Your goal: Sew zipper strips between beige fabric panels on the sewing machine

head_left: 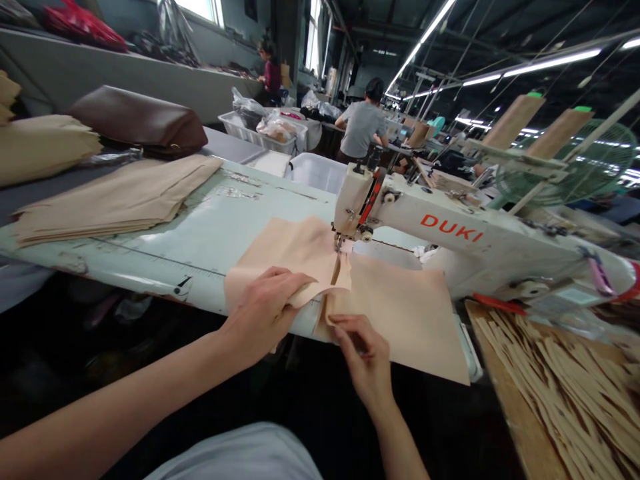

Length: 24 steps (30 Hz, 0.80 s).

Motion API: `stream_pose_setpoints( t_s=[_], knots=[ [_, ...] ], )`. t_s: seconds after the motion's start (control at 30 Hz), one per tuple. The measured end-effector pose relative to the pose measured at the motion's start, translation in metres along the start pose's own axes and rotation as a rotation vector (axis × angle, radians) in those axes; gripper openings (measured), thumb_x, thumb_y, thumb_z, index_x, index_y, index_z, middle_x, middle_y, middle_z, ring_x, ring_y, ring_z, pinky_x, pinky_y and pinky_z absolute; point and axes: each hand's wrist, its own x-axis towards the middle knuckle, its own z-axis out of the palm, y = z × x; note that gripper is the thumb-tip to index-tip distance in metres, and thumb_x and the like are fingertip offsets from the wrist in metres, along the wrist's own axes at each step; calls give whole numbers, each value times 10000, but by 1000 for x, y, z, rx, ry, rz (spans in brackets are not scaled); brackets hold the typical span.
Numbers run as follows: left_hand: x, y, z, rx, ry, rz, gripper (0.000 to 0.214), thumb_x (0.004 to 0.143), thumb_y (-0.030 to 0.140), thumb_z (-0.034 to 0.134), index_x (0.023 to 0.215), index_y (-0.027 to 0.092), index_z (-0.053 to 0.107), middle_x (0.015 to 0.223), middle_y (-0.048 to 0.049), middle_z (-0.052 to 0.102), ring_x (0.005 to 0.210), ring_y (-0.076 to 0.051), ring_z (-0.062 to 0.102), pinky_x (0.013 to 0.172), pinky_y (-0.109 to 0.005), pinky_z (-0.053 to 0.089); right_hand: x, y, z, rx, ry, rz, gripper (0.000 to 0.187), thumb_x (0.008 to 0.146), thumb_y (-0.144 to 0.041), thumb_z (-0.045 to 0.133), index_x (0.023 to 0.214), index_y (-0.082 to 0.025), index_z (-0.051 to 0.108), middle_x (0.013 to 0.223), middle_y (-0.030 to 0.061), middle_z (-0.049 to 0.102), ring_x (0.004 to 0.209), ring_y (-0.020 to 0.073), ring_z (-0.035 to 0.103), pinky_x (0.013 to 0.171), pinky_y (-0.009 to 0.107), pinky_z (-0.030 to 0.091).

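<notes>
The left hand (265,310) lies on the left beige piece (287,250), fingers curled over its near folded edge and gripping it against the pale green bench (200,233). The right hand (367,357) pinches the near inner edge of the right beige piece (405,313) between thumb and fingertips, close to the front of the bench. Both pieces lie on the bench side by side, their inner edges meeting in a line that runs up to the foot of the white sewing machine (450,233) marked DUKI. Well to the left sits a stack of tan pieces (110,200), with a brown bag (140,123) behind it. To the right, a board of narrow pale strips (565,393) lies just beside the bench, and two thread cones (515,120) stand above the machine. Farther back, a person in a grey shirt (363,127) sits facing away
</notes>
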Motion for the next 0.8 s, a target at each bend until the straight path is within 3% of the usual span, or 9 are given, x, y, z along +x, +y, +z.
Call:
stream_pose_setpoints(
  t_s=[0.1,0.27,0.37,0.43,0.57,0.7,0.8],
  knots=[
    [8,5,-7,32,26,-10,312,875,163,439,1069,221,676,1009,-22,727,1010,-220,637,869,-299,478,1,-3,-1,119,136,108,130,962,-307,601,925,-201,667,1077,78,712,1065,212,658,907,348,528],
    [16,11,-9,73,39,-8,337,838,134,427,1045,205,682,982,-26,730,972,-221,660,848,-299,481,0,-3,-1,53,-6,169,144,937,-322,633,885,-214,712,1057,72,719,1021,208,664,914,357,512],
    [17,13,-9,83,40,-1,297,893,176,428,1046,214,680,980,-18,733,961,-218,666,828,-291,478,3,-2,-7,269,216,244,181,925,-369,646,869,-206,700,1073,77,722,994,207,674,913,368,516],
    [18,14,-10,87,38,0,272,929,213,433,1042,218,681,981,-15,736,949,-216,670,816,-287,473,5,-3,-10,305,276,249,178,912,-371,664,868,-203,703,1068,77,722,1014,208,667,940,374,505],
    [21,16,-11,72,36,1,281,935,207,426,1043,213,686,980,-12,738,941,-210,669,814,-280,465,3,-8,-5,202,78,236,130,905,-328,685,873,-210,730,1048,74,718,1047,217,647,941,369,496],
    [19,15,-9,63,39,17,331,847,136,428,1048,208,681,985,-11,737,947,-206,667,809,-274,456,-2,-6,0,64,59,159,112,922,-286,660,866,-224,735,1017,63,717,1025,208,638,890,348,501],
    [16,13,-8,65,32,19,356,813,118,416,1040,209,675,1002,-17,740,959,-206,669,813,-275,453,-4,-3,-2,128,78,188,124,920,-306,666,856,-221,729,1030,60,718,1022,210,646,876,346,502]
  ],
)
